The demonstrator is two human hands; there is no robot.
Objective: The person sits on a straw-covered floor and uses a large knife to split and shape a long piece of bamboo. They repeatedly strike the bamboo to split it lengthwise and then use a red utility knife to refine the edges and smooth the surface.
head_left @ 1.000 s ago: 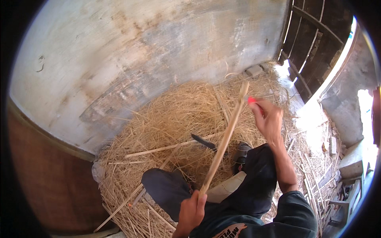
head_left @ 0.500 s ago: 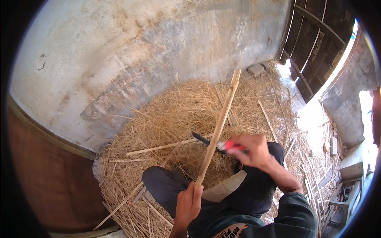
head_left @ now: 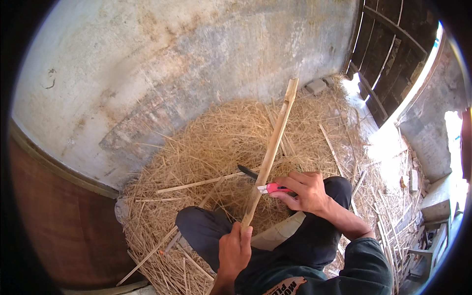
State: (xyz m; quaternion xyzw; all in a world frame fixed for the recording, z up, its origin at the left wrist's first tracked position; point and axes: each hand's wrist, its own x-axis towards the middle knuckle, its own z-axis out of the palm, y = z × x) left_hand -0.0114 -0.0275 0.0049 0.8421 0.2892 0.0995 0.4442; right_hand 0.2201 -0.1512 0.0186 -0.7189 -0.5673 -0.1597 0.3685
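My left hand [head_left: 234, 250] is closed around the lower end of a split bamboo piece [head_left: 276, 145], which slants up and away to the right. In my right hand [head_left: 307, 191] is a red utility knife [head_left: 274, 188]. Its blade end touches, or nearly touches, the right edge of the bamboo in its lower part. Behind the bamboo a dark knife blade [head_left: 247, 170] pokes out to the left; its other end is hidden. A pale flat piece [head_left: 278, 231] lies across my lap between my dark-trousered legs.
Straw-like shavings [head_left: 211, 132] are heaped before my legs, with several loose bamboo strips [head_left: 201, 183] among them. A stained wall [head_left: 196, 59] rises behind. A brown panel [head_left: 54, 216] stands at left, a stone block [head_left: 316, 87] by the wall, dark planks [head_left: 393, 49] at upper right.
My right hand has brought the utility knife slightly left and down to the bamboo's edge. The bamboo's far end has shifted up a little and its face has turned slightly.
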